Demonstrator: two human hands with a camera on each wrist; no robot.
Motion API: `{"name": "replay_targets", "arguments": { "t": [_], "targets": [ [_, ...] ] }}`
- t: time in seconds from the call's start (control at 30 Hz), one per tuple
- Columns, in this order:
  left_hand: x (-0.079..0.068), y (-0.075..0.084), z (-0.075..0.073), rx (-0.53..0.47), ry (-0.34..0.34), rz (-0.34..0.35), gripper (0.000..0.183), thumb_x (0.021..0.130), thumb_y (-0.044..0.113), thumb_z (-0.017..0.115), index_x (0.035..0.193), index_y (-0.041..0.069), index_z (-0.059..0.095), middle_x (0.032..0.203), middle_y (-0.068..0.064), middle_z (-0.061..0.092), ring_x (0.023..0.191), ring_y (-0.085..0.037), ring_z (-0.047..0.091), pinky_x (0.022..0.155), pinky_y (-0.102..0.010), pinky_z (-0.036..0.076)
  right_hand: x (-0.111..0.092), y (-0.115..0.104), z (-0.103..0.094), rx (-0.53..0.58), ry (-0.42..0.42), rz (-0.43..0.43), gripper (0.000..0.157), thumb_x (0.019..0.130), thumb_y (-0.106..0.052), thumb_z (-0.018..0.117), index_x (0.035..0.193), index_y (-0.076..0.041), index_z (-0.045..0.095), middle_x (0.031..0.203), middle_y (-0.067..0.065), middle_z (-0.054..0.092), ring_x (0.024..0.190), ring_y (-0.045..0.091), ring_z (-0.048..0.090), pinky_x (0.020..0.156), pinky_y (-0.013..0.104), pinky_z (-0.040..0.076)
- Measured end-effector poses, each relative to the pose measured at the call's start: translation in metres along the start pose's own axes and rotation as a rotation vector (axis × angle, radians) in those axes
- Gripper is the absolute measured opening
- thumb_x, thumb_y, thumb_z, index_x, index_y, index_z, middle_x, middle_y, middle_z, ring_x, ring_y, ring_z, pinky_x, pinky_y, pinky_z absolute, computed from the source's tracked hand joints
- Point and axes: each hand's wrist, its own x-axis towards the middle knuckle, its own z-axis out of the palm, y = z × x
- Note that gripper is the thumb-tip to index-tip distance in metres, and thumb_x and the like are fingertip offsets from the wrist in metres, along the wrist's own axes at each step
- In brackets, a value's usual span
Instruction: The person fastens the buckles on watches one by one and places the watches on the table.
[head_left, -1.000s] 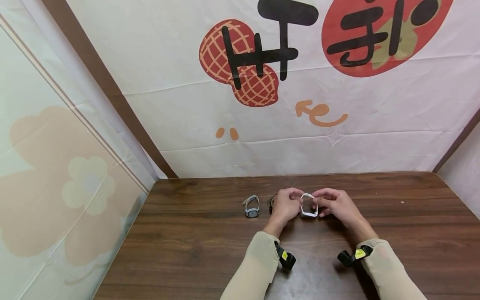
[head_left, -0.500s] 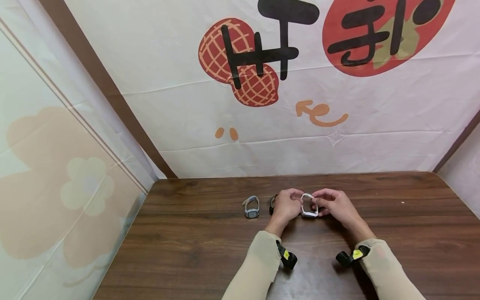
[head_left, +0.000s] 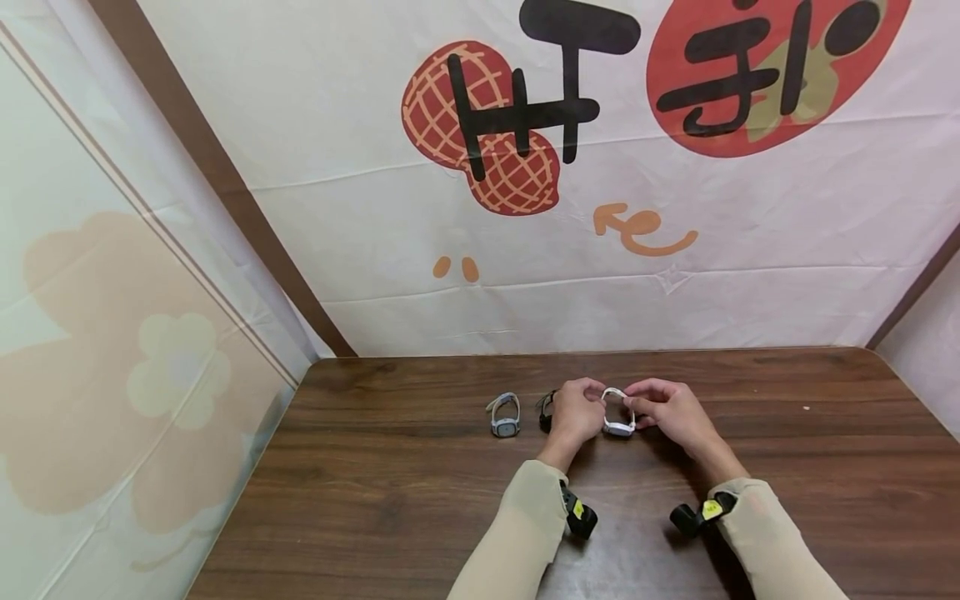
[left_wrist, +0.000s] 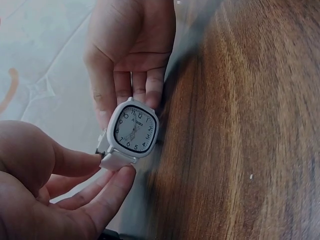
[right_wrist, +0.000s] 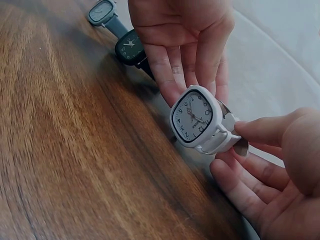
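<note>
A white wristwatch (head_left: 618, 428) with a squarish dial stands on its looped strap between the two hands, its face toward the person. My left hand (head_left: 577, 417) pinches the strap on one side; in the left wrist view the thumb and fingers close on the white band just beside the case (left_wrist: 136, 127). On the other side my right hand (head_left: 678, 414) grips the strap, its thumb pressing the band in the right wrist view near the watch (right_wrist: 192, 117). Part of the strap is hidden behind the fingers.
A black wristwatch (head_left: 546, 422) stands just left of the left hand, partly covered by it. Further left is a grey-blue wristwatch (head_left: 506, 427). All are on a brown wooden table (head_left: 375, 500), with a printed cloth (head_left: 337, 208) behind it.
The white watch has tilted slightly, so more of its dial faces up. Both hands keep their hold and have barely moved.
</note>
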Motion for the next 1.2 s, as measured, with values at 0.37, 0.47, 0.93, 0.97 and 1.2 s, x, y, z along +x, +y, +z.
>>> {"name": "replay_targets", "arguments": {
  "t": [0.37,0.47,0.93,0.97,1.2],
  "targets": [
    [0.0,-0.003,0.004,-0.024,0.033,0.01,0.024,0.082,-0.008,0.061,0.098,0.005,0.074,0.075,-0.003,0.073,0.066,-0.008,0.063,0.062,-0.022,0.048,0.0,-0.001,0.001,-0.011,0.023,0.016,0.029,0.091,-0.004,0.068,0.113,0.014,0.062,0.093,0.015,0.071,0.075,0.012,0.065,0.064,0.033,0.059],
    [0.0,-0.004,0.006,-0.021,0.036,0.002,0.026,0.081,-0.009,0.06,0.099,0.005,0.074,0.076,-0.003,0.074,0.065,-0.007,0.062,0.062,-0.022,0.047,0.0,-0.001,0.001,-0.022,0.027,0.023,0.029,0.092,-0.005,0.068,0.114,0.014,0.062,0.094,0.016,0.071,0.075,0.012,0.065,0.064,0.033,0.058],
    [-0.004,-0.005,0.012,-0.028,0.118,0.028,0.023,0.085,-0.003,0.068,0.107,0.002,0.072,0.076,-0.003,0.074,0.065,-0.009,0.065,0.062,-0.025,0.051,0.003,0.004,0.001,-0.079,0.053,0.012,0.029,0.091,-0.003,0.067,0.117,0.011,0.062,0.096,0.016,0.073,0.075,0.01,0.065,0.064,0.032,0.058],
    [-0.004,-0.005,0.012,-0.031,0.125,0.033,0.023,0.085,-0.002,0.069,0.107,0.001,0.072,0.076,-0.003,0.074,0.065,-0.01,0.066,0.062,-0.025,0.052,0.003,0.004,0.002,-0.085,0.055,0.01,0.029,0.091,-0.003,0.067,0.116,0.011,0.062,0.095,0.017,0.073,0.075,0.01,0.065,0.064,0.032,0.058],
    [-0.005,-0.007,0.016,-0.053,0.157,0.037,0.023,0.085,-0.001,0.071,0.108,0.0,0.071,0.075,-0.004,0.073,0.064,-0.01,0.066,0.063,-0.026,0.053,0.004,0.005,0.002,-0.113,0.073,0.009,0.028,0.091,-0.003,0.066,0.116,0.01,0.063,0.097,0.017,0.073,0.075,0.009,0.066,0.064,0.031,0.058]
  ]
}}
